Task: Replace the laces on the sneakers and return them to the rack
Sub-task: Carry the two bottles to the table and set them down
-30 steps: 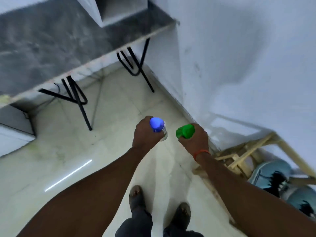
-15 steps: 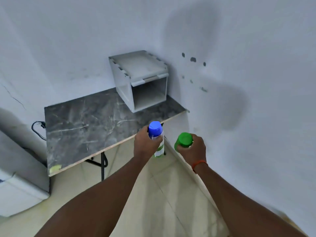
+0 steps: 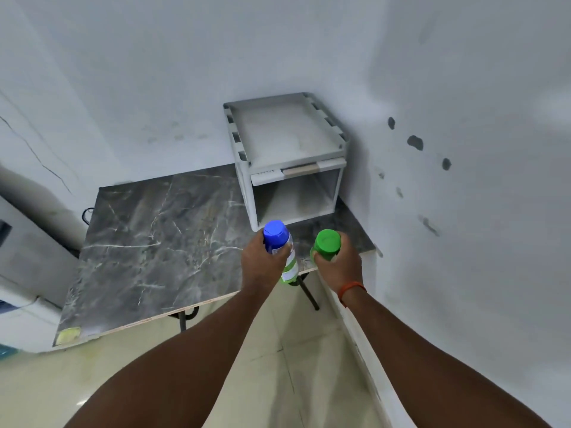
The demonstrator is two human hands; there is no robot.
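My left hand (image 3: 261, 267) grips a spray can with a blue cap (image 3: 276, 236) and a white and green label, held upright. My right hand (image 3: 338, 263) grips a can with a green cap (image 3: 327, 244). Both hands hover over the front right corner of a dark marble table (image 3: 154, 251). A white open-fronted box rack (image 3: 287, 156) stands on the table's back right corner, with nothing on top or inside. No sneakers or laces are in view.
White walls close the corner behind and to the right. A white appliance (image 3: 24, 304) stands left of the table. A black cable (image 3: 86, 214) hangs behind the table. Black table legs (image 3: 307, 293) stand on the pale tiled floor.
The view has lifted from the floor and the wooden shoe rack up to the table. Both hands, still holding the cans, have come up over the table's front right corner.
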